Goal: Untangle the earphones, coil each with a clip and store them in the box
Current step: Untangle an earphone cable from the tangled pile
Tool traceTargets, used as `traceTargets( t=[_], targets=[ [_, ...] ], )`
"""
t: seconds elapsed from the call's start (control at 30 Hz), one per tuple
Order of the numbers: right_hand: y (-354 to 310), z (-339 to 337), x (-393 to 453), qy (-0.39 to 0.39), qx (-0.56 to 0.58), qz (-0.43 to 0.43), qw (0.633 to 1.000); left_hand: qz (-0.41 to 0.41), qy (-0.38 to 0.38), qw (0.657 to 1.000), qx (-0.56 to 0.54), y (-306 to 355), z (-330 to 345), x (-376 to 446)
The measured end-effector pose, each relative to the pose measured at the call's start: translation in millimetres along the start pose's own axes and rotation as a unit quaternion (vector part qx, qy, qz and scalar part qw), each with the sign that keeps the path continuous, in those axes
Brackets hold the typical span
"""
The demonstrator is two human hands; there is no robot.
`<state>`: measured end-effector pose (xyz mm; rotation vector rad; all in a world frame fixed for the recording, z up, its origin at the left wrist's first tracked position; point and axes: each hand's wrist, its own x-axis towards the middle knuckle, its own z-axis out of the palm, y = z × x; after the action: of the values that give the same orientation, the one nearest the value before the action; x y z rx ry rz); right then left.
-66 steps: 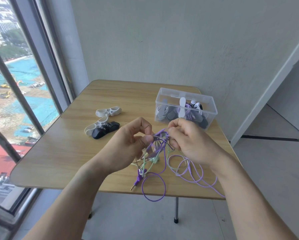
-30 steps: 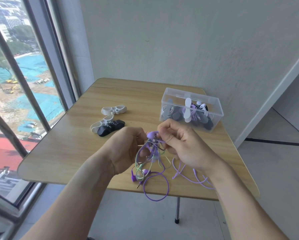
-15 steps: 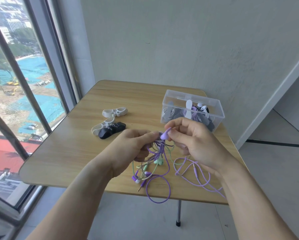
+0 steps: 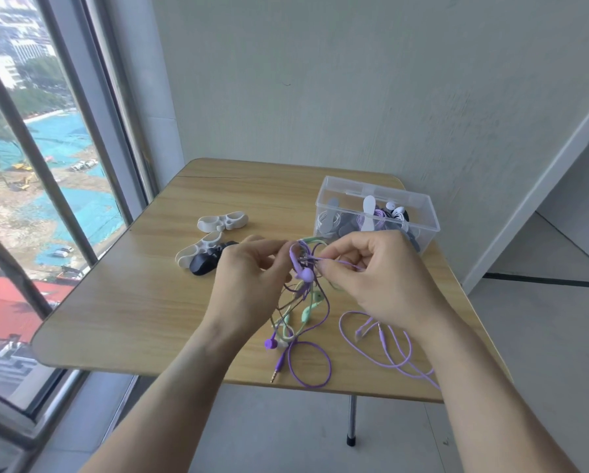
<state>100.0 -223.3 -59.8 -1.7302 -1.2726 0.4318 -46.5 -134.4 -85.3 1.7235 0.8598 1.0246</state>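
Plenty of bare top is left on the window side of the wooden table (image 4: 122, 302); its near edge is overhung by a purple loop (image 4: 311, 365). The tangled earphones (image 4: 303, 291), purple and mint green cords knotted together, are held up over the table's front half, pinched by the left hand (image 4: 248, 285) and right hand (image 4: 378, 281). The clear box (image 4: 426, 218) is parked at the far right corner, and the clips (image 4: 211, 244) are lying left of the hands.

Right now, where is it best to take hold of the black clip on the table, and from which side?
Probably the black clip's rounded near end, from above and the window side: a white clip lies against its far side, and the left hand covers its right end.
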Motion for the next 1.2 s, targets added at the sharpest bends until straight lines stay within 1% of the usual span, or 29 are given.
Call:
traceTargets(
  t=[0.1, 0.27, 0.37, 0.43, 0.5, 0.53, 0.6, 0.7, 0.77, 0.83, 0.9, 1.0, 1.13, 1.2],
  targets=[
    [-3.6, 1.9, -0.7, 0.017, 0.038, 0.014, 0.999, -0.007, 0.013, 1.0, -0.006, 0.8, -0.3, 1.0],
    [-10.6, 4.8, -2.9, 0.025, 0.055, 0.003, 0.998, 0.004, 0.054, 0.998, 0.014, -4.1, -0.7, 5.3],
    [-12.1, 4.5, -3.2, 0.022, 0.063, 0.0, 0.998, -0.017, 0.059, 0.998, -0.034, -3.8, -0.1, 5.7],
    [-12.1, 2.6, -2.4, 0.027, 0.073, 0.008, 0.997, -0.055, 0.02, 0.991, -0.119, -0.9, 0.1, 4.7],
    [-10.1, 0.3, -0.8, 0.026, 0.071, 0.023, 0.997, -0.095, -0.052, 0.971, -0.212, -0.1, -1.0, 4.4],
    [-8.1, -0.5, 0.1, 0.02, 0.062, 0.031, 0.997, -0.107, -0.084, 0.961, -0.239, 0.0, -2.5, 3.9],
    [-4.4, -0.8, 0.9, -0.004, 0.05, 0.05, 0.997, -0.114, -0.124, 0.952, -0.253, -0.8, -5.1, 3.6],
    [-1.8, -1.1, 0.7, -0.033, 0.074, 0.074, 0.994, -0.107, -0.141, 0.951, -0.253, -2.1, -7.2, 3.1],
    [-3.1, -2.3, -0.4, -0.047, 0.087, 0.075, 0.992, -0.088, -0.125, 0.965, -0.215, -2.6, -7.6, 1.9],
    [-3.6, -2.9, -1.1, -0.057, 0.082, 0.058, 0.993, -0.074, -0.097, 0.977, -0.175, -2.6, -7.2, 0.6],
    [-1.3, -2.0, -1.3, -0.048, 0.055, 0.034, 0.997, -0.072, -0.077, 0.979, -0.175, -0.5, -6.5, -0.6],
    [3.5, -2.4, 0.2, -0.005, 0.029, 0.017, 0.999, -0.052, -0.065, 0.984, -0.159, 0.5, -6.0, -0.2],
    [7.1, -4.6, 0.8, -0.023, 0.029, 0.032, 0.999, -0.041, -0.053, 0.99, -0.122, -1.8, -3.9, 0.9],
    [6.7, -3.3, 0.8, -0.015, 0.048, 0.033, 0.998, -0.042, -0.041, 0.993, -0.104, -2.5, -4.2, 1.7]
  ],
)
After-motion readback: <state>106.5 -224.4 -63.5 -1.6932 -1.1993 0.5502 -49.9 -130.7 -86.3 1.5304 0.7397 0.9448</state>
